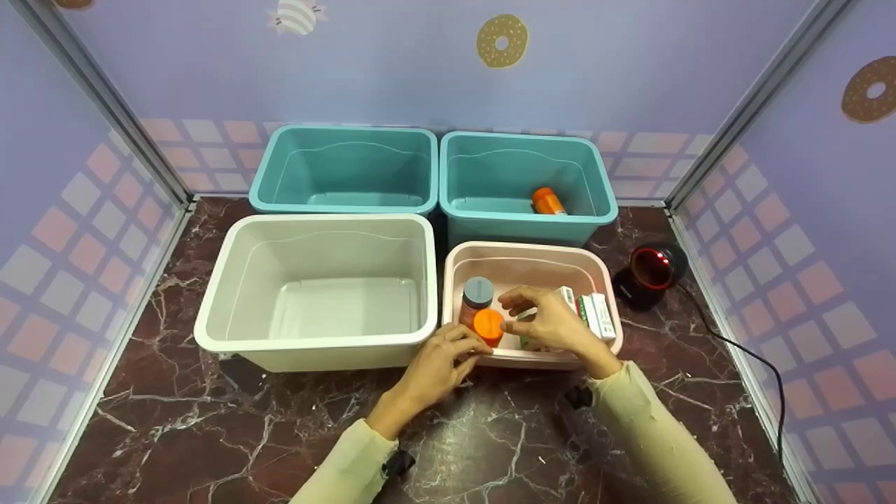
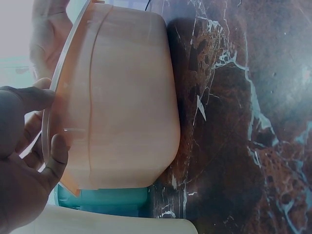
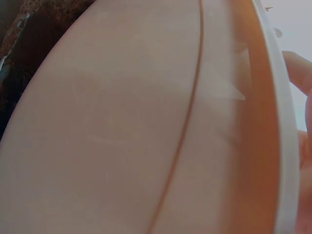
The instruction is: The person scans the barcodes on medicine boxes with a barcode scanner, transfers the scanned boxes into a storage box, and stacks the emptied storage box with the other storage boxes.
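My left hand [image 1: 434, 367] holds the front-left rim of the pink bin [image 1: 528, 249]; in the left wrist view this hand [image 2: 22, 161] has fingers on both sides of the rim. Inside that corner stand an orange-lidded bottle [image 1: 488, 325] and, just behind it, a grey-lidded bottle [image 1: 478, 291]. My right hand [image 1: 556, 325] is over the bin, its fingers parted and bent, thumb tip close to the orange lid; contact is unclear. White boxes [image 1: 602, 316] lie at the bin's right, partly under that hand. In the right wrist view the bin wall [image 3: 122, 122] covers most of the hand [image 3: 304, 146].
A white bin [image 1: 315, 344] stands left of the pink one. Behind are two teal bins, the left one [image 1: 350, 208] and the right one [image 1: 518, 217], which holds an orange bottle [image 1: 548, 201]. A black device [image 1: 649, 273] with a cable [image 1: 745, 348] stands at the right.
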Tool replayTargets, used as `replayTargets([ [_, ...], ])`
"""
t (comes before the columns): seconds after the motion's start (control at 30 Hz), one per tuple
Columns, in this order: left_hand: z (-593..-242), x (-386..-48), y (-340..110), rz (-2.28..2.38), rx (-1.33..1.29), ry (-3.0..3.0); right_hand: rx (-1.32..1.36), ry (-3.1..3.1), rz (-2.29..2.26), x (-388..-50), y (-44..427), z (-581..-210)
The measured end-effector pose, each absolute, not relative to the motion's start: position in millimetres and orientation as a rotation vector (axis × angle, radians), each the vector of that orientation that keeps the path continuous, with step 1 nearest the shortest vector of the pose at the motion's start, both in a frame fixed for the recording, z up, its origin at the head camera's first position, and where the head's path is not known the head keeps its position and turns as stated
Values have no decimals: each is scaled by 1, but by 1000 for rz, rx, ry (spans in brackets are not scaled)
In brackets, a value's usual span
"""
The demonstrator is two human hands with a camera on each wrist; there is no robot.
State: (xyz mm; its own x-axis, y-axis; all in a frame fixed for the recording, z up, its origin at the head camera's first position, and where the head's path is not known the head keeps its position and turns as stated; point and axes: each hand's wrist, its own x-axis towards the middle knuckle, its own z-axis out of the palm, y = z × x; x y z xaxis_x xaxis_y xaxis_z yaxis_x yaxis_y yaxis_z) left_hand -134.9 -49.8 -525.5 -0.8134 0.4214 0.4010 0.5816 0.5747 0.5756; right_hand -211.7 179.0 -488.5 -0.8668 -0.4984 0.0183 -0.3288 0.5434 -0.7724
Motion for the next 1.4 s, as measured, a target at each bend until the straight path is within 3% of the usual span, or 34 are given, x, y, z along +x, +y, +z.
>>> replayTargets([
  [1.4, -527, -136, -49, -1112, -820, -2591, -799, 2591, -906, -216, 158, -507],
])
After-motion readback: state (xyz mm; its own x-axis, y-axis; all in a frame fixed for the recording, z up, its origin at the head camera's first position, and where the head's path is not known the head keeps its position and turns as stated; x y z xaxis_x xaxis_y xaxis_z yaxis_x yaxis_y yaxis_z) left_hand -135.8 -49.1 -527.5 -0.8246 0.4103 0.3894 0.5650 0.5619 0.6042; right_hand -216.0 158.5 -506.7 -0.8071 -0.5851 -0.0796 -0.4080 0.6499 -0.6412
